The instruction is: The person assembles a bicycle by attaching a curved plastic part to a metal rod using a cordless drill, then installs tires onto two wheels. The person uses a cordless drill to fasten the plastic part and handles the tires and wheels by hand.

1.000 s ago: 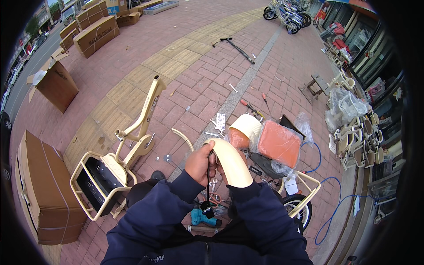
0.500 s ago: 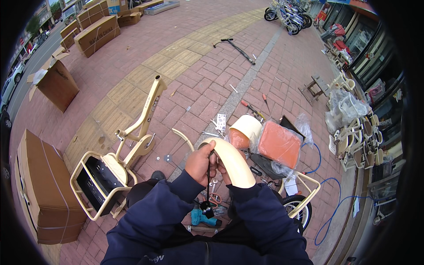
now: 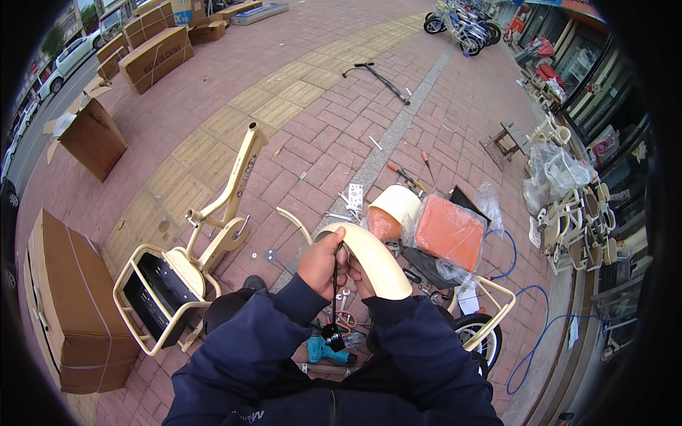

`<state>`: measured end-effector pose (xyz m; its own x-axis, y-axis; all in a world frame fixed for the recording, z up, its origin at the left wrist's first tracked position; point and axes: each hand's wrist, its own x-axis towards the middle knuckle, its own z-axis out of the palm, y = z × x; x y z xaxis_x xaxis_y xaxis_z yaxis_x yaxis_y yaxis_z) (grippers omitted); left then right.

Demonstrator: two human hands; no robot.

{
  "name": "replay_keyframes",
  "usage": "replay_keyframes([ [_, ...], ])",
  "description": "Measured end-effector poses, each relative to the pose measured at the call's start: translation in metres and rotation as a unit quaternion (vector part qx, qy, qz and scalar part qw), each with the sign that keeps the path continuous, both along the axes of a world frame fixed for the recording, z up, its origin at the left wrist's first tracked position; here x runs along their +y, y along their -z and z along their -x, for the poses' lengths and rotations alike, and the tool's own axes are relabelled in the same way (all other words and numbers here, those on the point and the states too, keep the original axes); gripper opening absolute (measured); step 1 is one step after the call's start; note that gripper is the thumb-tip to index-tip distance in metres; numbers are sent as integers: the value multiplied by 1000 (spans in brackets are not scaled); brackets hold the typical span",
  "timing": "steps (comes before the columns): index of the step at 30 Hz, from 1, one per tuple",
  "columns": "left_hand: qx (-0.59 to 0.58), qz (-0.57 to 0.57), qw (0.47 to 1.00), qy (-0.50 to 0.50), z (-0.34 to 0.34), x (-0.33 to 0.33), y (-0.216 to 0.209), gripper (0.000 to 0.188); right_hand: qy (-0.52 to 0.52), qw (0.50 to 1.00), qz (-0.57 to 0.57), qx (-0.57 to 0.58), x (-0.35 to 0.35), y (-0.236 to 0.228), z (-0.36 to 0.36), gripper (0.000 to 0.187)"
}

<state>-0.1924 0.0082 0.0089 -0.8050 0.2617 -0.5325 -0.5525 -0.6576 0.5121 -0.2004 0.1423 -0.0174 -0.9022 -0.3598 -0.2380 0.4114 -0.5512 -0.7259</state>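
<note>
Gripping the upper end of a curved cream mudguard [image 3: 380, 263], the left hand [image 3: 320, 265] keeps its thumb on top; a thin black cable [image 3: 335, 295] hangs below it. The right hand [image 3: 360, 279] sits close by, mostly hidden beneath the mudguard, so its grip cannot be told. The mudguard is raised over the brick pavement [image 3: 305, 153], before the person's body. Since a second ago, its lower end has swung slightly rightward; the work seems hardly advanced.

frame [image 3: 239, 169] and pump [image 3: 389, 85] on paving [image 3: 328, 135]
</note>
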Motion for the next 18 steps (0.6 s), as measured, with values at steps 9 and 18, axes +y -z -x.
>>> replay_keyframes([
  [9,16,4,1000,12,-1,0,-3,49,-41,993,76,76,6,-2,0,36],
  [18,13,-9,1000,12,0,-3,1,49,-44,993,97,50,5,0,0,36],
])
